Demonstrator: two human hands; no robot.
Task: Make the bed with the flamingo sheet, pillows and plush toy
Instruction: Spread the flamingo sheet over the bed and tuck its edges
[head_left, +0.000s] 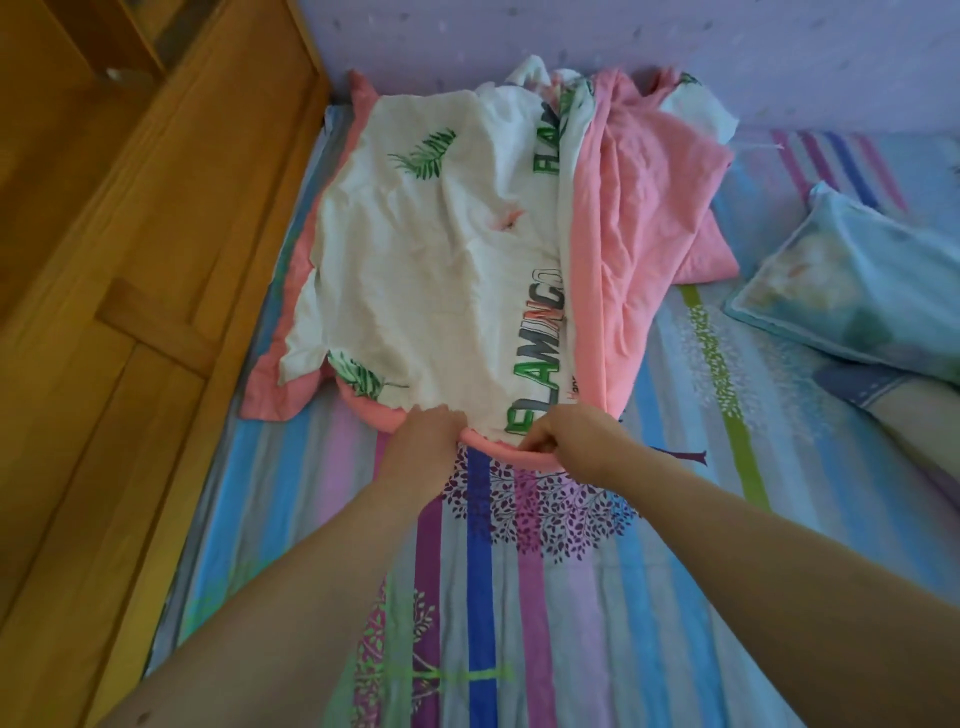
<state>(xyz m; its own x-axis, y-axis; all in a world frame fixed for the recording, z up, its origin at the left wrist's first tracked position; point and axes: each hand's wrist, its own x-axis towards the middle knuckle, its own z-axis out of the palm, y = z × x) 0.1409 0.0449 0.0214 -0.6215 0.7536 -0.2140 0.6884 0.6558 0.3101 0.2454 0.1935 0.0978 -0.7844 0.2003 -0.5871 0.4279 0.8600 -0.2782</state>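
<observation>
1. The flamingo sheet (431, 249) lies in a bunched, partly folded heap across the upper middle of the frame. It sits on top of the striped bed cover (519, 597) and reaches up to the purple wall (675, 47) at the top.
2. Its white face is turned up and shows green leaves and the word FLAMINGO in large letters (running sideways along the right part of the white panel). Its pink underside shows as a border on the left and as a crumpled fold on the right.
3. The left hand (423, 439), just below the centre of the frame, grasps the near pink edge of the flamingo sheet, with its fingers curled over the rim.
4. The right hand (571, 441), just beside it to the right, pinches the same pink edge, with fingers bent and knuckles up. Both forearms stretch in from the bottom of the frame.
5. A pale blue pillow (852, 291) lies on the bed cover at the right of the frame, tilted. It is apart from the flamingo sheet and close to the pink fold's lower right corner.
6. A wooden wardrobe (130, 260) fills the left side of the frame, right against the bed's left edge.
7. The bed cover has blue, pink and purple stripes with tree prints, and it lies fairly flat across the lower half of the frame.
</observation>
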